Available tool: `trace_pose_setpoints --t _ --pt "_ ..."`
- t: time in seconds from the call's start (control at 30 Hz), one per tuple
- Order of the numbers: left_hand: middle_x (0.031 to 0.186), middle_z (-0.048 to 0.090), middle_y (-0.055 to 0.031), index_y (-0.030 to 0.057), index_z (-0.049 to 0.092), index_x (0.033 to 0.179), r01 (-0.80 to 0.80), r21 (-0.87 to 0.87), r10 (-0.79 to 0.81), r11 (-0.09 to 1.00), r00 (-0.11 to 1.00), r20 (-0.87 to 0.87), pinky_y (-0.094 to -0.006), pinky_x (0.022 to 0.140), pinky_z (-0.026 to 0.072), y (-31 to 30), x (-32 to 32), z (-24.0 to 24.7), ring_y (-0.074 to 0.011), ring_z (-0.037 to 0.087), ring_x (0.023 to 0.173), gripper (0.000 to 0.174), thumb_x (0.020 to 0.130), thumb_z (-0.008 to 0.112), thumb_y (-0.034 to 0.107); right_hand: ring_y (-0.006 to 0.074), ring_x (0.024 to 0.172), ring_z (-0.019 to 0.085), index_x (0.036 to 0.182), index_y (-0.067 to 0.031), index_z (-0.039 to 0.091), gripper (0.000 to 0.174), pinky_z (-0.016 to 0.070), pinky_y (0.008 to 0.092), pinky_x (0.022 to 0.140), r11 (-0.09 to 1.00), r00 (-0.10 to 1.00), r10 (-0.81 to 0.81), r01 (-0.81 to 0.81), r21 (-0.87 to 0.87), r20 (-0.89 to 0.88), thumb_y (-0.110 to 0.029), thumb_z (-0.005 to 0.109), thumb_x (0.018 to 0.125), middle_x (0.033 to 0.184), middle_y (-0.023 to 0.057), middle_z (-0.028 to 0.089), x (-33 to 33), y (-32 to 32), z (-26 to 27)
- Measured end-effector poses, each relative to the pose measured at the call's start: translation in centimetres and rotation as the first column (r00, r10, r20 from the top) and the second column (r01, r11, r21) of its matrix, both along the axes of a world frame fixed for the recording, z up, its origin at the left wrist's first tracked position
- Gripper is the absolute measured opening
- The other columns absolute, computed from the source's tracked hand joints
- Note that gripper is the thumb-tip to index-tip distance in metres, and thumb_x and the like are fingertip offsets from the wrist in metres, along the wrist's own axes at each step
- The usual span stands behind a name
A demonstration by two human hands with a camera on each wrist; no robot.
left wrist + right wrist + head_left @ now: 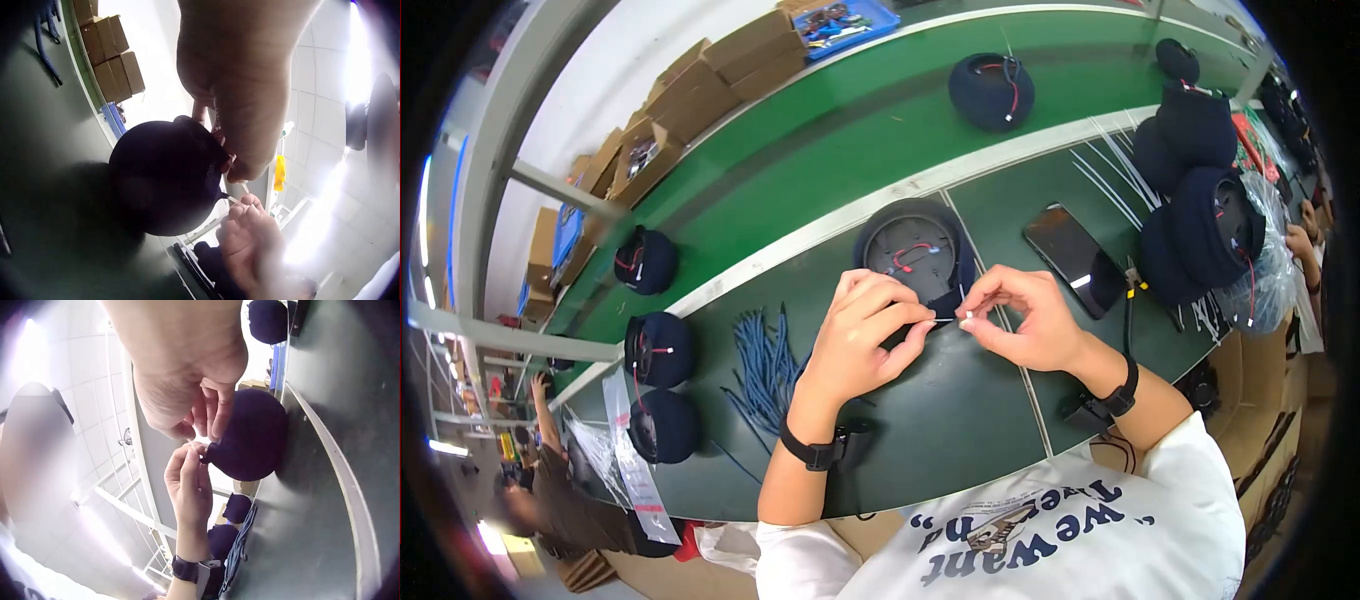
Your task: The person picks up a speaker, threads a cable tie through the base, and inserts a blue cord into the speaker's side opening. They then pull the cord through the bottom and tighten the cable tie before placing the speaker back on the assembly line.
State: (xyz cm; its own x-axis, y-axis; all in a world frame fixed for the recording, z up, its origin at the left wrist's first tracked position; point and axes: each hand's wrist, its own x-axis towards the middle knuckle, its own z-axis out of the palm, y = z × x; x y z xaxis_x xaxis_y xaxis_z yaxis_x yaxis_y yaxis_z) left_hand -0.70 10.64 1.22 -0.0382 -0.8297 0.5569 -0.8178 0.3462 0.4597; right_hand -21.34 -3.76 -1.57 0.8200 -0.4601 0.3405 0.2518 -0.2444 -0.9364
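A dark blue fabric-covered round piece (912,215) stands in front of the person, its hollow side with red wires facing up. At its near edge the left hand (865,335) pinches a thin white strip and the fabric edge between thumb and fingers. Close beside it, the right hand (1030,325) pinches the strip's other part between thumb and index finger. In the left wrist view the round piece (165,178) hides part of the left fingertips; the right hand (250,240) holds a pale end. The right wrist view shows both hands meeting at the edge of the round piece (253,434).
Blue cords (765,365) lie left of the hands. To the right are a phone (1077,258), pliers (1130,310), white strips (1115,170) and several stacked dark round pieces (1200,230). More round pieces (662,350) stand at the left. Cardboard boxes (690,95) line the far side.
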Motion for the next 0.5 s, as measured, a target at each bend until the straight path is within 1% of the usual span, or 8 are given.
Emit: trace_pose_setpoints --t 0.07,0.1,0.2,0.3,0.4,0.5 --pt "0.091 0.069 -0.0018 0.0109 0.077 0.09 0.008 0.0 -0.008 1.0 1.0 0.021 -0.0388 0.087 0.0477 -0.3 -0.2 0.1 -0.0231 0.067 0.089 0.02 0.073 0.083 0.003 0.0125 0.086 0.074 0.103 0.0035 0.069 0.016 0.0607 0.0279 0.079 1.0 1.0 0.012 -0.012 -0.005 0.011 0.002 0.078 0.09 0.097 0.008 0.076 0.1 -0.1 -0.1" --pt "0.089 0.067 -0.0015 0.0114 0.077 0.09 0.008 -0.007 -0.007 1.0 0.999 0.034 -0.0386 0.086 0.0471 -0.4 -0.2 0.1 -0.0228 0.066 0.087 0.021 0.072 0.084 0.004 0.0139 0.088 0.075 0.103 0.0027 0.07 0.015 0.0607 0.0284 0.081 1.0 1.0 0.007 -0.007 0.013 0.02 0.002 0.078 0.09 0.098 0.0091 0.077 0.2 -0.1 -0.5" --pt "0.088 0.067 -0.0014 0.0115 0.077 0.091 -0.004 -0.015 0.005 1.0 0.999 0.032 -0.0388 0.087 0.0467 -0.5 -0.5 0.0 -0.0225 0.065 0.086 0.022 0.072 0.084 0.004 0.0151 0.087 0.076 0.103 0.0019 0.072 0.014 0.0606 0.0291 0.081 1.0 1.0 0.017 -0.017 0.014 -0.008 0.002 0.078 0.09 0.097 0.0095 0.078 0.3 0.0 -0.3" --pt "0.088 0.066 -0.0015 0.0115 0.077 0.092 -0.008 -0.011 0.008 1.0 1.0 0.021 -0.0388 0.086 0.0464 -0.7 -0.8 -0.2 -0.0221 0.065 0.085 0.022 0.072 0.084 0.004 0.0159 0.087 0.077 0.103 0.0012 0.074 0.014 0.0604 0.0293 0.081 1.0 1.0 -0.01 0.01 0.0 -0.019 0.0 0.08 0.089 0.096 0.0102 0.078 0.5 0.3 -0.6" --pt "0.091 0.065 0.0001 0.0107 0.076 0.096 0.003 -0.013 -0.003 1.0 1.0 0.002 -0.0409 0.087 0.0445 -0.8 -0.7 -0.6 -0.0204 0.065 0.085 0.024 0.075 0.085 0.004 0.0161 0.087 0.077 0.102 0.0016 0.075 0.014 0.0601 0.0294 0.08 0.998 1.0 -0.009 0.007 -0.06 -0.029 -0.001 0.08 0.09 0.096 0.0106 0.078 0.3 0.0 -0.6" --pt "0.093 0.066 -0.0014 0.0092 0.076 0.1 -0.008 -0.023 0.007 1.0 0.999 -0.043 -0.0404 0.087 0.0446 -0.7 -0.8 -1.2 -0.0209 0.066 0.088 0.028 0.075 0.086 0.003 0.0155 0.087 0.076 0.102 0.0016 0.075 0.012 0.0595 0.0289 0.08 1.0 0.999 -0.03 0.03 0.0 -0.037 -0.002 0.08 0.091 0.097 0.0106 0.079 0.4 0.2 -0.8"
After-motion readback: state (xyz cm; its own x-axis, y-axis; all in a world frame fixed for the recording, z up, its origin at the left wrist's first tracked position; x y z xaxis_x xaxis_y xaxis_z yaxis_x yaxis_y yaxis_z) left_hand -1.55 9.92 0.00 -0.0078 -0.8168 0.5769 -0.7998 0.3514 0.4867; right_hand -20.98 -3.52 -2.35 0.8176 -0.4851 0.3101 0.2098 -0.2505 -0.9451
